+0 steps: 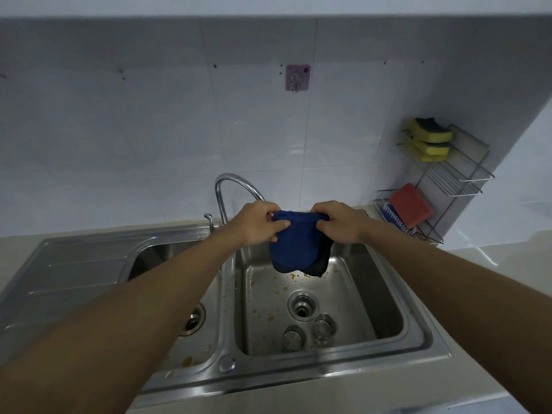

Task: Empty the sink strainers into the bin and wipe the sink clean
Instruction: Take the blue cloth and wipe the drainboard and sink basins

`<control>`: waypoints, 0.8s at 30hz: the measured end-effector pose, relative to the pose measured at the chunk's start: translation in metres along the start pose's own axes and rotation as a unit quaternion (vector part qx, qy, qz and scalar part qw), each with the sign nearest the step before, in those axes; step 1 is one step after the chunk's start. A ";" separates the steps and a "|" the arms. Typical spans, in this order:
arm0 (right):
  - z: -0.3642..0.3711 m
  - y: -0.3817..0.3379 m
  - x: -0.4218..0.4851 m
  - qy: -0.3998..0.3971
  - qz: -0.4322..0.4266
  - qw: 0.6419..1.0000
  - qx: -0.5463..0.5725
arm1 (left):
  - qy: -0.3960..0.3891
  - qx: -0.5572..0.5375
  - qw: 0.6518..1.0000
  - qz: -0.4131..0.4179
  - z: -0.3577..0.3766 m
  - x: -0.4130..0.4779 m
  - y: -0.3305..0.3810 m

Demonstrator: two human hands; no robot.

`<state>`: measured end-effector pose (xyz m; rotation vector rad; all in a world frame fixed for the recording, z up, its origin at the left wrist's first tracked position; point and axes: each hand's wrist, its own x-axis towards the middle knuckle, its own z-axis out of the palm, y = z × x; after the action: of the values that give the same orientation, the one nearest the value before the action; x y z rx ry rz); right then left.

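Two hands [260, 224] [340, 222] gripping blue cloth [295, 246] above crumb-strewn steel sink [388, 294]

Your worktop [493, 294] carries the steel sink [412, 351]; two strainers [294, 336] lie in its right basin beside the drain; a wire rack [448, 186] stands at the right corner.

No readable text, label, brand or number anywhere in view. Only sign-like item: small pink square adhesive wall hook [297, 78] on white tile, well above and beyond the two hands' grip on cloth; carries pale cartoon figure and dark flower-like mark in its upper right corner, no legible lettering. Print too small and blurred to tell more.
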<state>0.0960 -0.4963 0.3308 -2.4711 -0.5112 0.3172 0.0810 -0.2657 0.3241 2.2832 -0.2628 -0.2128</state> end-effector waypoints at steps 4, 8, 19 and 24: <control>0.009 -0.004 0.000 -0.001 0.014 0.999 0.034 | 0.044 0.093 0.993 0.056 0.004 -0.005 -0.001; 0.024 -0.005 0.000 -0.005 0.017 0.998 0.065 | 0.054 0.052 0.996 0.051 0.008 -0.014 -0.004; 0.047 -0.028 0.027 -0.108 -0.133 0.984 0.038 | 0.090 0.070 0.992 0.045 -0.009 -0.075 -0.029; 0.081 -0.065 0.046 -0.133 -0.188 0.973 0.007 | 0.158 0.090 0.983 -0.014 -0.020 -0.120 -0.054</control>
<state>0.0917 -0.3872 0.2999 -2.2662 -1.0676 0.4932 -0.0238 -0.1855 0.3053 2.4573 -0.0873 0.1662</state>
